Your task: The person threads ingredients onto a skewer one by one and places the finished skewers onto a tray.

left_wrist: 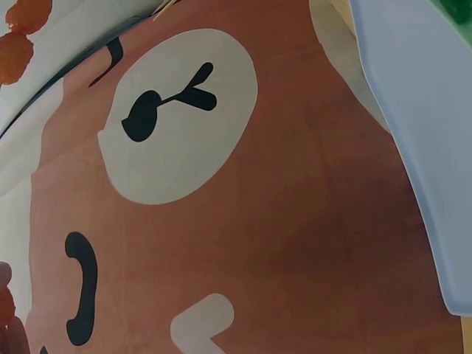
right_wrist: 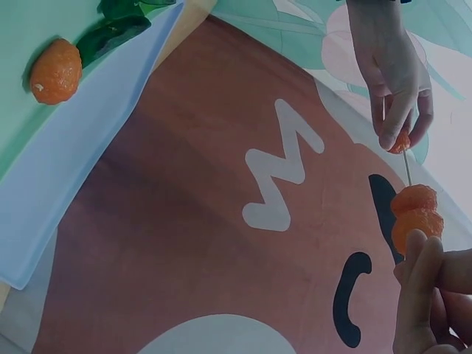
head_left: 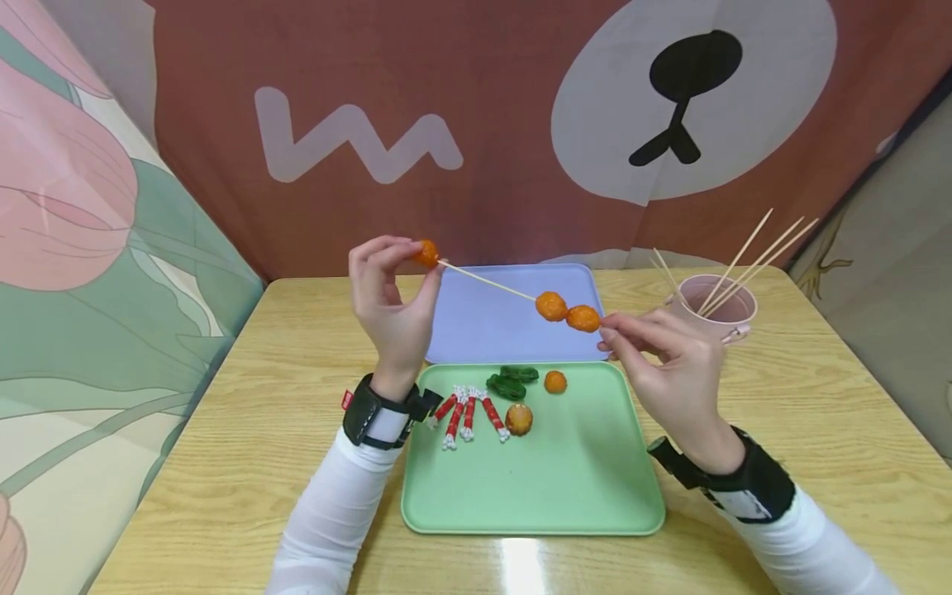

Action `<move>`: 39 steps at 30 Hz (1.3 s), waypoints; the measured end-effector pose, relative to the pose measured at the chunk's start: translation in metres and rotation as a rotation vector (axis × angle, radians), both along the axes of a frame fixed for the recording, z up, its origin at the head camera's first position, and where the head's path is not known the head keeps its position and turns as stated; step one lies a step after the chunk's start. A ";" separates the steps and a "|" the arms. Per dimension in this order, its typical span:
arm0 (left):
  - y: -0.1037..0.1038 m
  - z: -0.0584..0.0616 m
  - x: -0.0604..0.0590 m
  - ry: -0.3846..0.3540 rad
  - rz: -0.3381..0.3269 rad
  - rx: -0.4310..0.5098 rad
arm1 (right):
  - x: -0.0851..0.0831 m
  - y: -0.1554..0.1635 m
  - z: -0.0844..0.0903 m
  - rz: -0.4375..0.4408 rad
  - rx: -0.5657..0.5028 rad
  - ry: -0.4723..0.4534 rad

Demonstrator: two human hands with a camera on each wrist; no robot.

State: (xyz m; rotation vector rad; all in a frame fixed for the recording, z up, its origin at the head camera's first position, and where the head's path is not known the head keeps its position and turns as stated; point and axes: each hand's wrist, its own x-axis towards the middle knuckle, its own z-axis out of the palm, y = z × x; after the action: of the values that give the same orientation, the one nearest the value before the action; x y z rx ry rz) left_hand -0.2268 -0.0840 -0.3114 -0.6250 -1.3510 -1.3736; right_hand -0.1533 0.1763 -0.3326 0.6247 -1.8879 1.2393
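Note:
Between thumb and fingers, my left hand (head_left: 392,289) pinches a glossy orange ball (head_left: 427,253) at the far tip of a thin wooden skewer (head_left: 487,282). My right hand (head_left: 673,359) pinches the skewer's other end, its fingertips right beside the outer of two more orange balls (head_left: 583,318) threaded there. Bare stick shows between that pair and the ball at the left. The whole skewer is held up over the trays, slanting down to the right. In the right wrist view, the pair (right_wrist: 417,221) sits just above my right fingertips, with the left hand (right_wrist: 394,88) beyond.
A green tray (head_left: 535,496) holds several red sticks with white ends (head_left: 470,413), dark green pieces (head_left: 507,386), a small orange ball (head_left: 555,382) and a brownish-yellow ball (head_left: 519,419). Behind it lies a blue tray (head_left: 483,326). A pink bucket (head_left: 732,310) with several skewers stands at right.

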 end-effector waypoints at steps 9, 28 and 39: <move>0.004 -0.004 0.000 0.000 -0.028 -0.011 | -0.001 0.000 -0.003 0.005 -0.008 -0.014; 0.001 -0.004 0.001 -0.114 -0.331 0.200 | -0.001 0.002 -0.004 -0.017 -0.018 -0.018; 0.001 -0.001 0.002 -0.296 -0.686 0.392 | -0.002 0.003 -0.004 -0.026 -0.015 0.013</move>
State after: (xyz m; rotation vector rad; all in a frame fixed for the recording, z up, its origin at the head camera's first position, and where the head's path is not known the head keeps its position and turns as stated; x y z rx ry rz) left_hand -0.2252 -0.0835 -0.3124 -0.6600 -1.0718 -2.2931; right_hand -0.1552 0.1795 -0.3366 0.5968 -1.8685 1.2295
